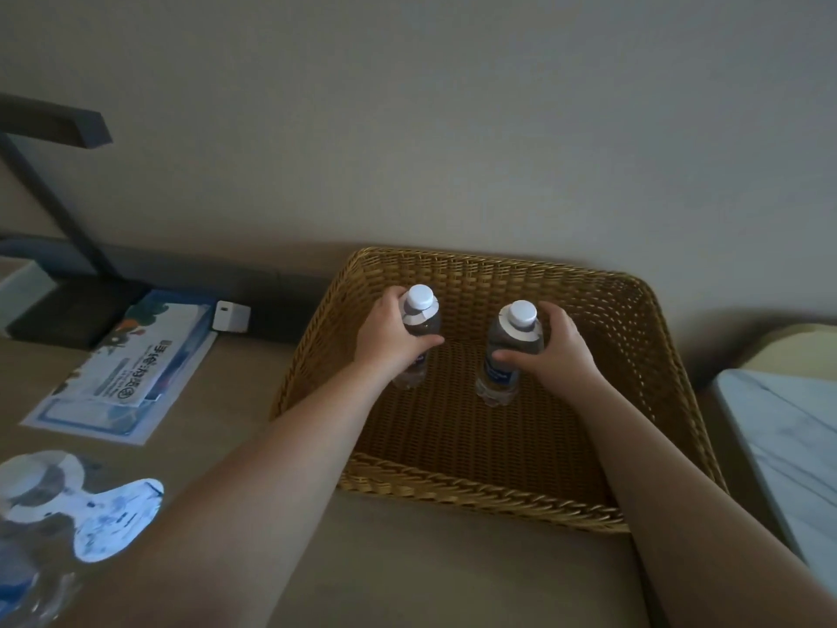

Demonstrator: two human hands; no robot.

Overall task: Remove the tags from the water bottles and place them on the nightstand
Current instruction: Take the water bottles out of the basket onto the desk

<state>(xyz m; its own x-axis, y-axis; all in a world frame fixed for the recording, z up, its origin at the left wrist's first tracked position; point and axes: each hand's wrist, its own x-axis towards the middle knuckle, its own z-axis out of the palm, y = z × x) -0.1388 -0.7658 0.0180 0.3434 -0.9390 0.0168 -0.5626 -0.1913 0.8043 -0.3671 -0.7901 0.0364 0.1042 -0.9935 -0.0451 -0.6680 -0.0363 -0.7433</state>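
Two clear water bottles with white caps stand upright inside a wicker basket (643, 337). My left hand (389, 330) grips the left bottle (420, 319) around its shoulder; a white paper tag (419, 315) rings its neck. My right hand (555, 349) wraps the right bottle (509, 351), which wears a similar white collar tag (507, 327) under its cap. Both bottles show blue labels lower down. At the near left, blurred, stands another bottle (31, 528) with a white tag (117, 514) hanging from its neck.
The basket sits on a tan surface (362, 577) against the wall. Leaflets (131, 369) and a small white box (231, 316) lie to the left, beside a dark lamp base (72, 310). A white marble top (788, 428) is at the right.
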